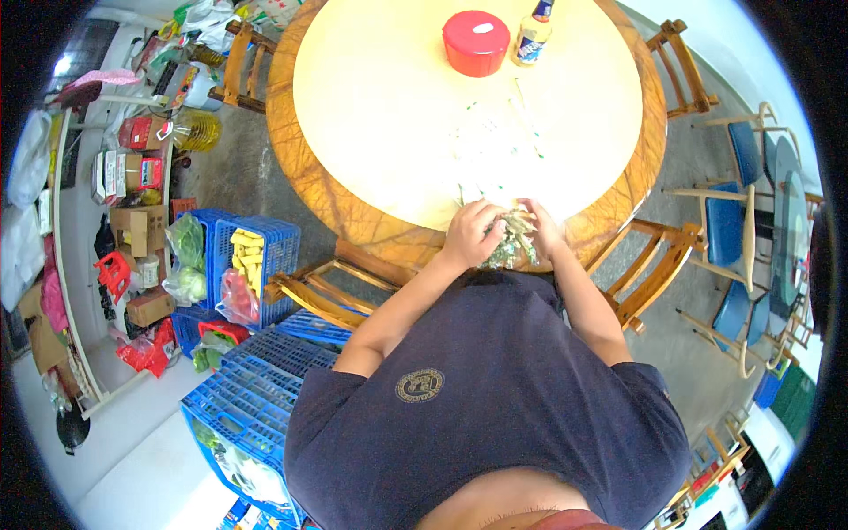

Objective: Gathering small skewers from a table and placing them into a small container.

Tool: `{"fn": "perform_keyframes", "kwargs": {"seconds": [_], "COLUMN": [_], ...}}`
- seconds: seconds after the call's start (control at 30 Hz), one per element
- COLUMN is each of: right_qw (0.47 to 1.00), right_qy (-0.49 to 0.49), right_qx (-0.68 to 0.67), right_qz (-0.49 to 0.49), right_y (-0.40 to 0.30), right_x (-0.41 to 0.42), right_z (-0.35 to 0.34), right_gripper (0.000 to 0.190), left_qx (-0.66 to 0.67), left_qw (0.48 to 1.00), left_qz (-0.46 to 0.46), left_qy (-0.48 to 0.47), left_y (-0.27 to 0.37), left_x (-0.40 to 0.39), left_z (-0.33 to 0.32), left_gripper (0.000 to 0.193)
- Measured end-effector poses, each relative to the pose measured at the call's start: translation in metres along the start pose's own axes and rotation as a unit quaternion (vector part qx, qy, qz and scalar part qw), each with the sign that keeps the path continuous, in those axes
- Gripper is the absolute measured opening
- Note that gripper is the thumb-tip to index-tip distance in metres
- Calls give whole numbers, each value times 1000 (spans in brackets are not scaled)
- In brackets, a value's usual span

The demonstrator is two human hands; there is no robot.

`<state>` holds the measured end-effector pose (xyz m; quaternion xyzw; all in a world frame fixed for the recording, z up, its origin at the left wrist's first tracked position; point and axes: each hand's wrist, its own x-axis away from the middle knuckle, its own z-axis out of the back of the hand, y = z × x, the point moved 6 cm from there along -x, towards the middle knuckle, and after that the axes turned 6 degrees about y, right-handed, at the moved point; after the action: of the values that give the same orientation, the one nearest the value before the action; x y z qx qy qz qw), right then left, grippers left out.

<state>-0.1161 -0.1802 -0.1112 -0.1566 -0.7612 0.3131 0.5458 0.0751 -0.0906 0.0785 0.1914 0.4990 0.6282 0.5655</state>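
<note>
At the near edge of a round table (371, 132), my left hand (474, 233) and my right hand (544, 228) hold a crumpled bundle (511, 244) between them. It is made of pale, green-marked pieces that look like thin wrappers, though glare and small size keep me from being sure. My left fingers curl over its left side, and my right fingers grip the right. Just beyond my hands, several loose thin pieces (530, 126) with green marks lie scattered on the brightly lit tabletop, partly washed out.
A red lidded tub (476, 46) and a glass bottle (532, 36) stand at the table's far side. Wooden chairs (656, 271) flank me. Blue plastic crates (258, 391) with vegetables are at left, near a cluttered shelf (142, 232). Blue-seated chairs (729, 225) stand at right.
</note>
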Motion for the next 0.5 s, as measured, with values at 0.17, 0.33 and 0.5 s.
{"fn": "perform_keyframes", "kwargs": {"seconds": [0.17,0.33,0.5], "right_qw": [846,655,657], "right_qy": [146,181,164], "right_qx": [393,685,701], "right_qz": [328,265,224], "right_y": [-68,-74,-58], "right_x": [-28,-43,-44], "right_z": [20,-7,-8], "right_gripper": [47,72,75], "left_qx": [6,12,17], "left_qw": [1000,1000,999], "left_qz": [11,7,26], "left_qy": [-29,-21,-24], "left_y": [6,3,2], "left_x": [-3,-1,1], "left_z": [-3,0,-1], "left_gripper": [21,19,20]}}
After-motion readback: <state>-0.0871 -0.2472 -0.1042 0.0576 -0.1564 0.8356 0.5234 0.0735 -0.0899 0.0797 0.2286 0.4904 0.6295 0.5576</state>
